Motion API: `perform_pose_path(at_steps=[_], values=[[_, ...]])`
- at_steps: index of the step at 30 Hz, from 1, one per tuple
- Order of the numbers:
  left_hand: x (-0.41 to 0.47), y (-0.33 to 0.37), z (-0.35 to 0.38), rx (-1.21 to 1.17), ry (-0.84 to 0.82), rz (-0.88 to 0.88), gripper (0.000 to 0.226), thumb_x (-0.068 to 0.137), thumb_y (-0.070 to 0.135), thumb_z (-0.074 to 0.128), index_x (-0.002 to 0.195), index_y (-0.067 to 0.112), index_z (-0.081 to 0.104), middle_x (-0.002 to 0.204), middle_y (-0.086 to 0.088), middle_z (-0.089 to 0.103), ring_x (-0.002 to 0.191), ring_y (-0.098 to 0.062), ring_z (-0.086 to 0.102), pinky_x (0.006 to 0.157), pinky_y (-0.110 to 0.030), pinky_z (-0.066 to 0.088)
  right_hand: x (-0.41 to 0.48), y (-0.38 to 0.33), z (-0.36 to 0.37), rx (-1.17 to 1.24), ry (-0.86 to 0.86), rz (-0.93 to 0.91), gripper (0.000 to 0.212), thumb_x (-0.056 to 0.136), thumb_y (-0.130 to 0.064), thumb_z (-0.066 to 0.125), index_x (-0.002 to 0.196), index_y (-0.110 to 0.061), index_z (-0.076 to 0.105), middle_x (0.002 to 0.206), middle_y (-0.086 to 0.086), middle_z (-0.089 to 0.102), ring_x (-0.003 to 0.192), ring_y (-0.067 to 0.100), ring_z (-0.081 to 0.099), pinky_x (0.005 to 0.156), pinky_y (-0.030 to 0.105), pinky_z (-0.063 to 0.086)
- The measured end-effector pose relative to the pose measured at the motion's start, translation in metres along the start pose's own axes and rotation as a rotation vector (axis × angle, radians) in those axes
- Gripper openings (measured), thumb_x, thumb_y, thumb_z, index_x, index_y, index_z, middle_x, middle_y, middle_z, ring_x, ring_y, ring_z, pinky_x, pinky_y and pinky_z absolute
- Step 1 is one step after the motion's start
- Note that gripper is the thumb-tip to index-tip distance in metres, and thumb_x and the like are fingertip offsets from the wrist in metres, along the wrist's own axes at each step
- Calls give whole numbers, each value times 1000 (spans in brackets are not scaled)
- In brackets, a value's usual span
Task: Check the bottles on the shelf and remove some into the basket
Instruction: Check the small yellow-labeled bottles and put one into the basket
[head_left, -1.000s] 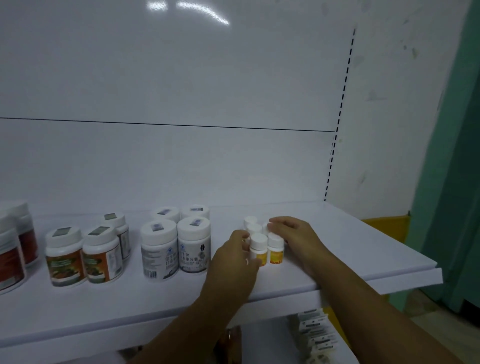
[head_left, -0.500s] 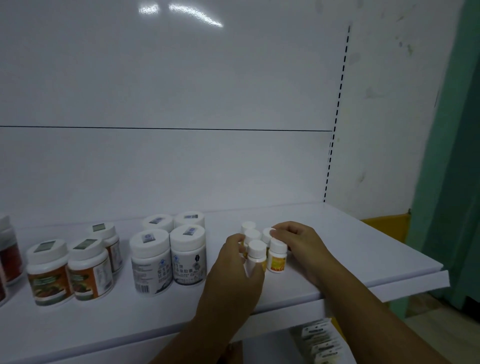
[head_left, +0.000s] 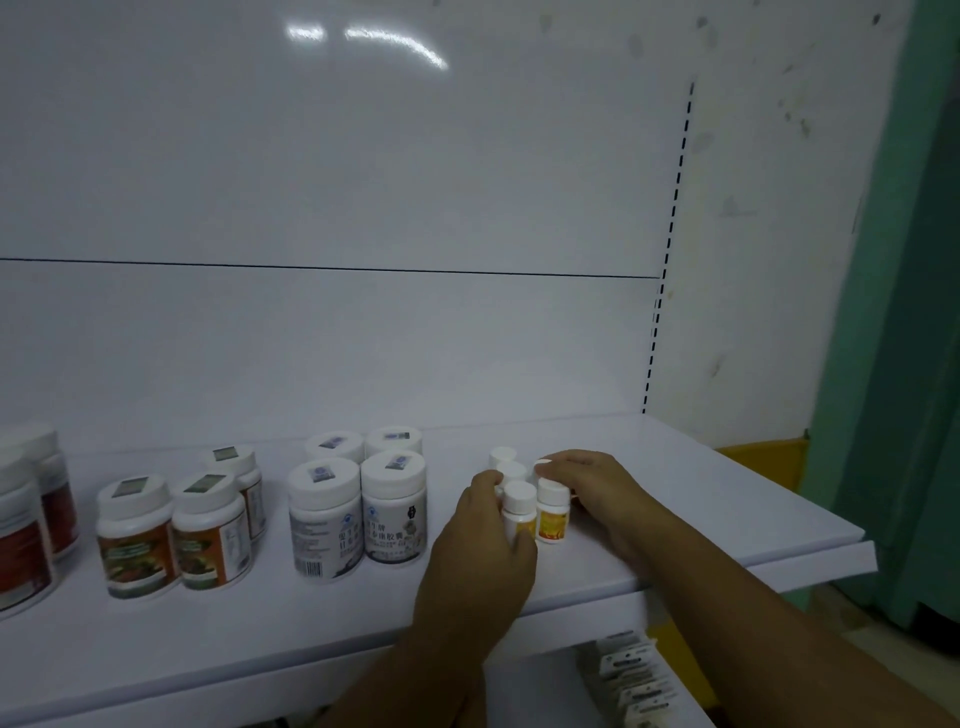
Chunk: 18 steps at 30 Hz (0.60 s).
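Note:
Several small white-capped bottles with yellow labels stand in a tight cluster on the white shelf (head_left: 727, 499). My left hand (head_left: 478, 561) wraps around the front-left small bottle (head_left: 519, 506). My right hand (head_left: 597, 488) rests against the right side of the cluster, its fingers curled over the front-right small bottle (head_left: 552, 517) and the ones behind it. Two more small caps (head_left: 504, 460) show at the back of the cluster. No basket is in view.
Left of the cluster stand four grey-labelled white jars (head_left: 363, 499), then three orange-labelled jars (head_left: 176, 530), then red-labelled jars (head_left: 26, 525) at the left edge. Boxed goods (head_left: 634, 680) sit on the lower shelf. A green wall (head_left: 904, 312) lies right.
The view has shifted slightly. Both hands stay on the small bottle cluster; my left hand has closed a little more around the front-left bottle.

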<state>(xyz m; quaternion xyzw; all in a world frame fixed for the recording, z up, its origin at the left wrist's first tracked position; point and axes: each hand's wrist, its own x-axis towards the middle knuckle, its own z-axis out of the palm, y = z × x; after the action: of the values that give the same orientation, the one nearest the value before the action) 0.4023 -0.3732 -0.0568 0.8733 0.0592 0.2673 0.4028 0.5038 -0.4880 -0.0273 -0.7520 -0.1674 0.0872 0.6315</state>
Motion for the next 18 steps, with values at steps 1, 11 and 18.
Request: perform_pose_path(at_steps=[1, 11, 18], values=[[0, 0, 0, 8, -3, 0, 50, 88, 28, 56, 132, 29, 32, 132, 6, 50, 114, -12, 52, 98, -25, 42, 0, -2, 0, 17, 10, 13, 15, 87, -19, 63, 96, -9, 70, 97, 8, 71, 86, 19, 63, 75, 26, 50], [-13, 10, -10, 5, 141, 118, 40, 89, 27, 55, 126, 29, 37, 124, 10, 46, 108, -6, 48, 93, -18, 40, -19, -34, -20, 57, 375, -178, 10, 87, -28, 65, 77, -24, 63, 88, 1, 66, 84, 16, 61, 82, 33, 51], [-28, 34, -31, -391, 105, 3, 10, 90, 19, 57, 95, 27, 53, 93, 2, 64, 84, -16, 62, 72, -14, 51, -73, -75, -23, 86, 63, -189, 21, 87, -30, 62, 87, -10, 70, 86, 6, 70, 80, 18, 66, 69, 25, 55]])
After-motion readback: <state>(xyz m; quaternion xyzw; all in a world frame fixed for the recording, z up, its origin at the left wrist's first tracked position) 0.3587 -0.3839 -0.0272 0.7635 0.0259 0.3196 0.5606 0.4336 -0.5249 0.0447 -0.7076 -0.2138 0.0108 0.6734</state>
